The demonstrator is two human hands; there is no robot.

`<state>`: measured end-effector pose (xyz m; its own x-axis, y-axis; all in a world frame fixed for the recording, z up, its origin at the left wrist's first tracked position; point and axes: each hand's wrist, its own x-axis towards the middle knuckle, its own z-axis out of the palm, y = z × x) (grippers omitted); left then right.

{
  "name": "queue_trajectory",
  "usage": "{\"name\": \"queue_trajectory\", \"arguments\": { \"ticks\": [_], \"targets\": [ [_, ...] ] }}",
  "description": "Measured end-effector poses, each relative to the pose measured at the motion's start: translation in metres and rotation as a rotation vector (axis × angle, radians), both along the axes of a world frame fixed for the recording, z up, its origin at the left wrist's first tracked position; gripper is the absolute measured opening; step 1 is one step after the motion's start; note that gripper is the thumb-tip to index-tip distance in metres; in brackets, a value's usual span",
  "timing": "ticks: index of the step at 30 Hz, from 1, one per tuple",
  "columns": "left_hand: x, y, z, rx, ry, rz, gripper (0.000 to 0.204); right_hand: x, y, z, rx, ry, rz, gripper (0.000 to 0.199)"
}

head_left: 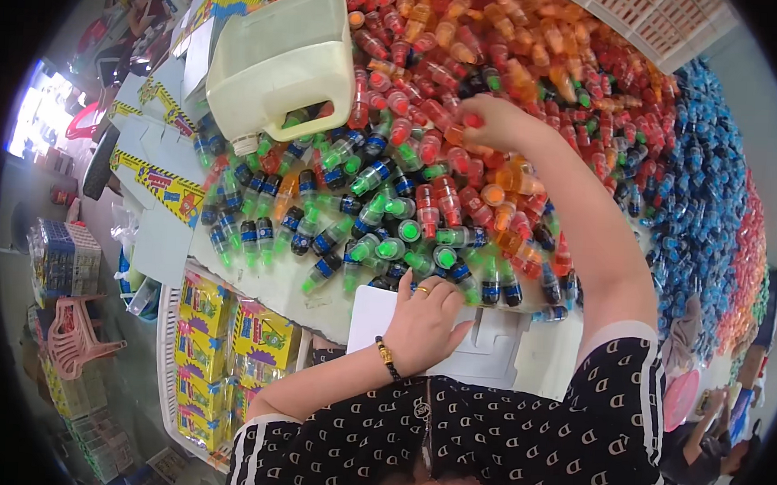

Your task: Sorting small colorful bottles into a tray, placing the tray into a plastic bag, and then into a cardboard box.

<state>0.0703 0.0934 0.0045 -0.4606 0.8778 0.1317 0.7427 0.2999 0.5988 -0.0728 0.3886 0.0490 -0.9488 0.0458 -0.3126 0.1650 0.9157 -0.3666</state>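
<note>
My right hand reaches far into a heap of small plastic bottles, its fingers closed round a small bottle with a red cap. Its other end is hidden by the hand. My left hand, wearing a ring and a dark beaded bracelet, lies over a white cardboard box at the table's near edge. Its thumb stands apart from the fingers, which reach toward the nearest bottles. Green-capped bottles with dark ends lie beyond that hand; red bottles and orange bottles spread around and past my right hand.
A cut-open cream jug lies on the heap at left. Flat printed cardboard is stacked beside it. A white crate of yellow packages stands at lower left. Blue bottles pile at right, near a pale basket.
</note>
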Motion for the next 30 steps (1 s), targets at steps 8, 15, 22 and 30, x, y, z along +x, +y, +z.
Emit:
{"name": "queue_trajectory", "arguments": {
  "ticks": [8, 15, 22, 30],
  "targets": [
    [0.001, -0.002, 0.002, -0.055, 0.043, 0.033, 0.03, 0.128, 0.008, -0.01, -0.138, 0.568, 0.096, 0.05],
    [0.004, 0.004, 0.001, -0.022, 0.082, 0.034, 0.029, 0.16, 0.126, -0.088, -0.057, 0.955, -0.662, 0.056],
    [0.006, 0.001, 0.002, -0.043, 0.109, 0.045, 0.03, 0.138, 0.104, -0.087, 0.057, 0.937, -0.597, 0.062],
    [0.007, 0.001, 0.005, -0.045, 0.128, 0.028, 0.027, 0.199, 0.019, -0.021, -0.219, 1.006, -0.463, 0.044]
  ]
}}
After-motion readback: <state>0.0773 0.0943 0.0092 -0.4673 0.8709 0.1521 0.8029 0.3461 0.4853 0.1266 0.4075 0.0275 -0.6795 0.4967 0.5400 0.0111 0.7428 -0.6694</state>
